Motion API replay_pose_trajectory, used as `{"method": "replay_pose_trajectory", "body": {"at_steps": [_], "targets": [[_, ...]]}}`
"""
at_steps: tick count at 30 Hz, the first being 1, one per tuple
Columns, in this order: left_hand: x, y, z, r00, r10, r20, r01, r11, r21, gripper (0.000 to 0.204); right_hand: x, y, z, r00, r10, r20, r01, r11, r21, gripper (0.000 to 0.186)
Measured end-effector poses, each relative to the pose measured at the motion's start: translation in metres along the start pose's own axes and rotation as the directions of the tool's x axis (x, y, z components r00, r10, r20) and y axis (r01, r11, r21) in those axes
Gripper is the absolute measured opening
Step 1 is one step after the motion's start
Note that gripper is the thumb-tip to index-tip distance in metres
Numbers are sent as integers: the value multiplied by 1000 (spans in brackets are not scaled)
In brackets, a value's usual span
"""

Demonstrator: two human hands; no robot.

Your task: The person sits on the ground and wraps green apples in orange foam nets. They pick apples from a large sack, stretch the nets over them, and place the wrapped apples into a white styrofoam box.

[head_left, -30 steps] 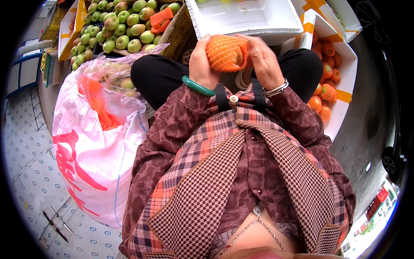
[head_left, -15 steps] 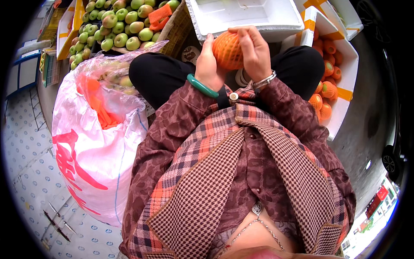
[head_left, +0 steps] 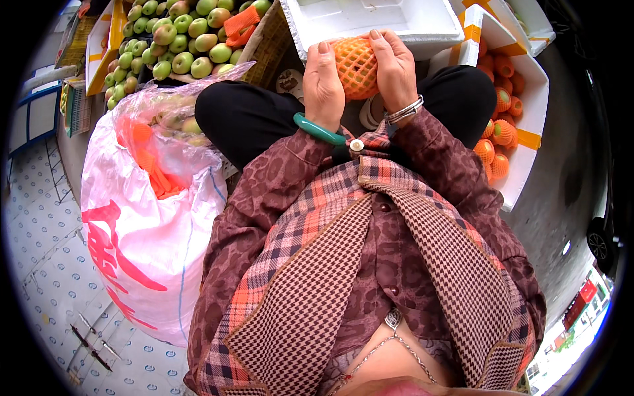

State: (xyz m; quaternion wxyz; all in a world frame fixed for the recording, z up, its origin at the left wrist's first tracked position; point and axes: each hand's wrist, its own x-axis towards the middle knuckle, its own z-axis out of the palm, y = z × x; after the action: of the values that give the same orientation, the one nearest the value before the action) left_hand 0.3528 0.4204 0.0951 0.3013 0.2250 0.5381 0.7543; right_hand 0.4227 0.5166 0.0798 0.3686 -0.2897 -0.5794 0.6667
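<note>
A round fruit in an orange foam net is held up between both hands, in front of my knees. The net is stretched over it, with its mesh holes spread wide. My left hand is closed on its left side, thumb up along the edge. On the other side my right hand grips it, with the thumb on top and the fingers curled behind. What the fingertips do beneath the net is hidden. Just beyond the hands stands a white foam box.
Green-red apples are heaped at the far left, with orange nets lying on them. A white sack holding orange nets stands by my left knee. On the right, another foam box holds net-wrapped fruit.
The net has gone from bunched and dense to stretched open over the fruit. My right hand has turned from fingers over the top to gripping the right side.
</note>
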Motion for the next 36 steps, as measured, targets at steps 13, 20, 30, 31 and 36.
{"method": "replay_pose_trajectory", "body": {"at_steps": [13,20,30,31,36], "targets": [[2,5,1,974,-226,-30,215,953,-212,46,3,-5,-16,991,84,105,-88,995,39,32],[-1,31,-1,856,-506,103,514,817,-261,49,-14,-25,-2,931,-211,298,227,974,-18,36],[1,21,21,997,-15,-72,-4,965,-261,42,-11,-40,15,993,-96,70,79,972,221,24],[3,23,20,996,-20,-82,-4,961,-275,42,-10,-43,16,994,-95,54,81,973,218,24],[14,30,22,992,-46,-117,6,947,-322,43,-3,-51,21,997,-74,28,62,949,308,26]]}}
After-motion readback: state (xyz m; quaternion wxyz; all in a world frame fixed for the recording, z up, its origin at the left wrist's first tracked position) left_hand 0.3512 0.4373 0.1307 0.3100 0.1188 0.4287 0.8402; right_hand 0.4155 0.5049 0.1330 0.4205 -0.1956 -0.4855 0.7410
